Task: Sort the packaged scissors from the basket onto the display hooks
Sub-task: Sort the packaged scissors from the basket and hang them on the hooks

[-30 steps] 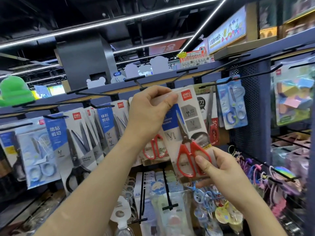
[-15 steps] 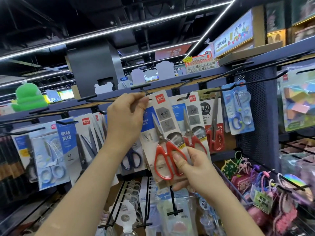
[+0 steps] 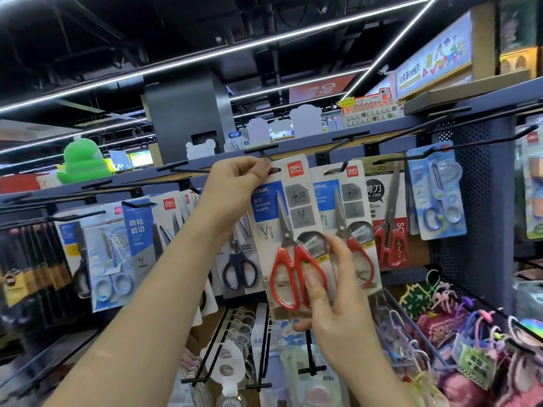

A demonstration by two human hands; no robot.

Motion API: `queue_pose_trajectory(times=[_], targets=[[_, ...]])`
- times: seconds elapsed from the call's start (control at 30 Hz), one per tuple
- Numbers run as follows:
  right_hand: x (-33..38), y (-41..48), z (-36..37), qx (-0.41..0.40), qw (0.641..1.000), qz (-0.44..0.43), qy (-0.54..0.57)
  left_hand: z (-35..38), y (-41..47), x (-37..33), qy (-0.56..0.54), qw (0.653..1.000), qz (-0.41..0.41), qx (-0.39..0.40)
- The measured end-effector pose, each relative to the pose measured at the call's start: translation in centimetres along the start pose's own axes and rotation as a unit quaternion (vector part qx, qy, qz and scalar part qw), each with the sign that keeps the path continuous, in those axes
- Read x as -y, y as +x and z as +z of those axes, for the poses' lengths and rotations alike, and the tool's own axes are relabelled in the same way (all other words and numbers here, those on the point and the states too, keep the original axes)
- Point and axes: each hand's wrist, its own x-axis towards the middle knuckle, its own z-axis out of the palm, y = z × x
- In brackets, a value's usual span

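Note:
A carded pack of red-handled scissors (image 3: 286, 230) is held up against the display rack. My left hand (image 3: 235, 186) pinches the card's top left corner, right at its hang hole and the tip of a black hook (image 3: 266, 155). My right hand (image 3: 332, 292) grips the pack's lower right part, thumb on the front over the red handles. A second, matching red-handled pack (image 3: 349, 218) hangs on the neighbouring hook just to the right. The basket is out of view.
More scissor packs hang along the rail: dark-handled ones (image 3: 239, 268) and pale blue ones (image 3: 108, 259) to the left, a long red pair (image 3: 388, 224) and blue pairs (image 3: 435, 195) to the right. Bare black hooks (image 3: 470, 142) jut out at upper right. Small goods hang below.
Both hands carried the red-handled pack leftward off the stack and up to the hook. The matching pack behind it is now uncovered on the right.

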Motion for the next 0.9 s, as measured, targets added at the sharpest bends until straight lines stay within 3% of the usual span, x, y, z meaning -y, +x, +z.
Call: queue_pose_trajectory(times=[0.13, 0.2, 0.27, 0.33, 0.47, 0.6, 0.73, 0.9], targets=[[-0.7, -0.2, 0.1, -0.009, 0.997, -0.019, -0.073, 0.0, 0.4, 0.7, -0.054, 0.997, -0.048, -0.014], [-0.3, -0.2, 0.2, 0.008, 0.999, 0.004, -0.038, 0.2, 0.5, 1.7, -0.085, 0.992, -0.087, -0.034], [-0.1, 0.2, 0.3, -0.001, 0.998, 0.048, 0.044, 0.5, 0.6, 2.7, -0.074, 0.992, -0.079, -0.058], [-0.5, 0.7, 0.4, -0.019, 0.996, 0.06, 0.059, 0.9, 0.2, 3.5, -0.043, 0.996, -0.072, -0.045], [-1.1, 1.5, 0.6, -0.026, 0.996, 0.041, -0.078, 0.5, -1.6, 5.9, 0.031, 0.997, -0.067, 0.016], [-1.9, 1.9, 0.2, -0.017, 0.935, 0.057, -0.35, -0.2, -1.0, 8.0, 0.17, 0.982, -0.003, -0.084], [-2.2, 3.0, 0.9, 0.004, 0.934, 0.106, -0.34, 0.4, -0.5, 9.5, 0.215, 0.97, -0.008, -0.116], [-2.8, 4.2, 1.1, 0.019, 0.95, 0.108, -0.292, -0.4, 0.0, 10.3, 0.21, 0.971, 0.001, -0.118]])
